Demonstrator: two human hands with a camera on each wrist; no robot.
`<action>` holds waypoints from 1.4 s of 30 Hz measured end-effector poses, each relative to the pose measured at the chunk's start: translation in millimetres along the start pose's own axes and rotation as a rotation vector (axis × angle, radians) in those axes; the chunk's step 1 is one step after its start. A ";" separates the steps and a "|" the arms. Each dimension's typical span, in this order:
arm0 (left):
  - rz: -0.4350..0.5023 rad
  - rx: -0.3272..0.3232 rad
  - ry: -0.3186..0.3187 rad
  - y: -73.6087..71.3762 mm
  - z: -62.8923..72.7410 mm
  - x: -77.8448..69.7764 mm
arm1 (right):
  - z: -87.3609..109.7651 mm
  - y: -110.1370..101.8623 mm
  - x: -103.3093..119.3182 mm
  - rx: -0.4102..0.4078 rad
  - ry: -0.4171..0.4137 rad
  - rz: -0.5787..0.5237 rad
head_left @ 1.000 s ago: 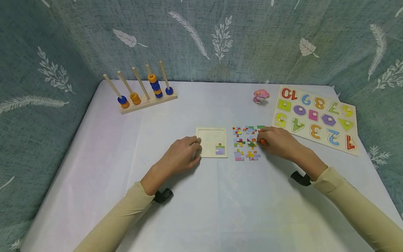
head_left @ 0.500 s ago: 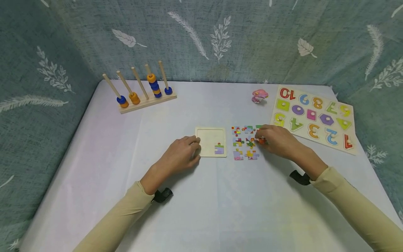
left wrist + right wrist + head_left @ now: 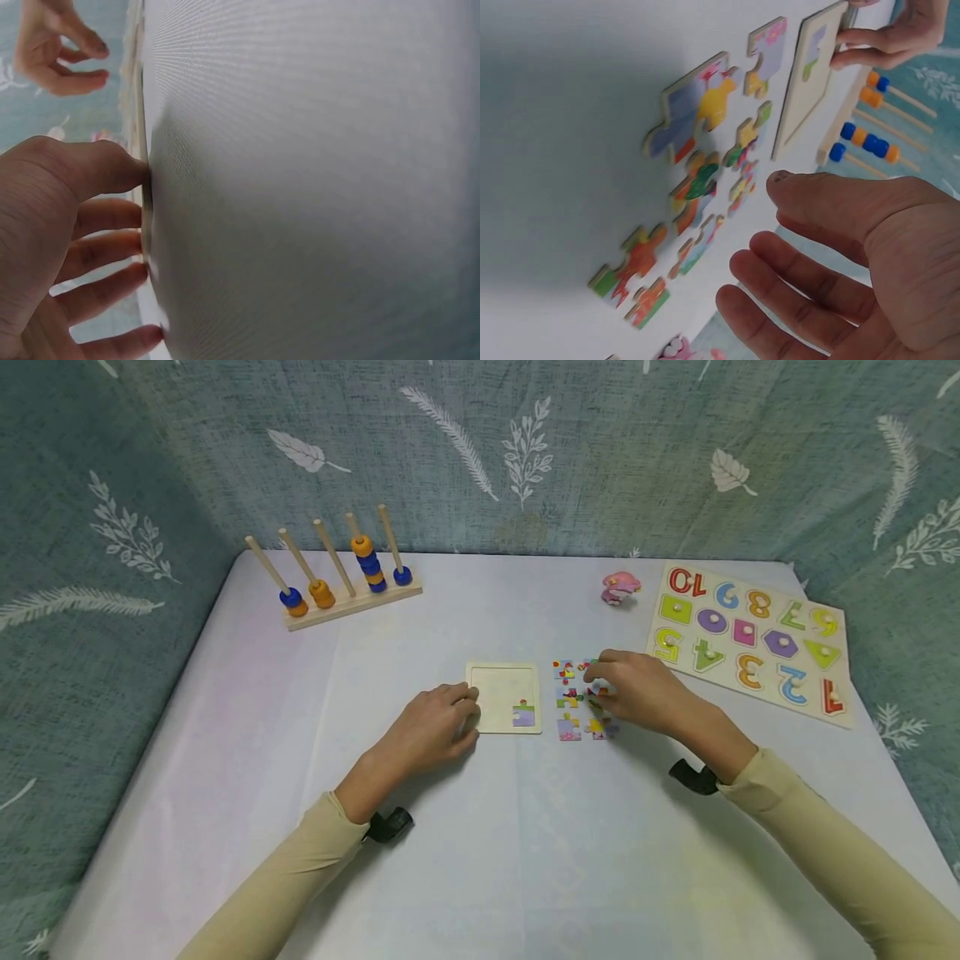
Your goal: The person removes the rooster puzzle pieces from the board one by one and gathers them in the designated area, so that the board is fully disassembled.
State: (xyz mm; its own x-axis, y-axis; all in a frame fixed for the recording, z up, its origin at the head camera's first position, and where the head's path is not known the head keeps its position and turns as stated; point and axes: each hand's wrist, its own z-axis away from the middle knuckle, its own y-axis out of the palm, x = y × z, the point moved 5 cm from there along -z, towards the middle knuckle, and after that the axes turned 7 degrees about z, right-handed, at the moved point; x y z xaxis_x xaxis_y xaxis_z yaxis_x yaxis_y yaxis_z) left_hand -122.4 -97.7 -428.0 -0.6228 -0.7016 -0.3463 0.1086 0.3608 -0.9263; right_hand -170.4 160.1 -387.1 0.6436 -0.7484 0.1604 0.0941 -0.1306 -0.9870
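A square wooden puzzle tray [image 3: 501, 689] has one lilac-and-green jigsaw piece [image 3: 524, 717] in its lower right corner. My left hand [image 3: 437, 727] rests at the tray's left edge, its fingertips and thumb touching the rim. Right of the tray, loose jigsaw pieces [image 3: 569, 730] lie in rows. Over their right side hovers my right hand [image 3: 643, 692], thumb and fingers apart with nothing between them. It hides some pieces in the head view. The right wrist view shows a lilac piece with a yellow figure [image 3: 694, 105] and an orange-and-green piece [image 3: 634, 262] below the hand.
A wooden bead stacker [image 3: 356, 602] with blue and orange rings stands at the back left. A pink toy figure [image 3: 620, 587] sits at the back, beside a number-and-shape peg board [image 3: 761, 639] at right. A patterned cloth wall [image 3: 450, 460] borders the table.
My right hand has moved left, from the right-hand column of pieces to over the middle ones. The left hand stays at the tray's edge.
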 end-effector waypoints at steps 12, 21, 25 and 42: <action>-0.008 -0.002 -0.005 0.8 -0.7 -0.4 | -8.5 0.4 14.8 0.003 -0.023 -0.029; -0.001 -0.004 -0.007 1.0 -0.2 1.0 | -18.4 4.1 26.0 0.020 -0.049 -0.025; 0.002 -0.002 -0.006 1.0 -0.4 0.9 | -21.9 6.3 30.8 0.042 -0.047 -0.040; 0.006 -0.010 -0.002 1.4 -0.9 1.4 | -38.6 13.5 54.5 0.062 -0.115 0.022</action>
State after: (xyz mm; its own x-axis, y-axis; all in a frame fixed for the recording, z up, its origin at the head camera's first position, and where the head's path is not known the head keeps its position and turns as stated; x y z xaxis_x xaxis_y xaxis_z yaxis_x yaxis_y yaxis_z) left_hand -123.8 -97.6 -429.6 -0.6208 -0.7005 -0.3521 0.1050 0.3709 -0.9227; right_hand -163.4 92.5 -391.2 0.7287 -0.6704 0.1399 0.1233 -0.0725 -0.9897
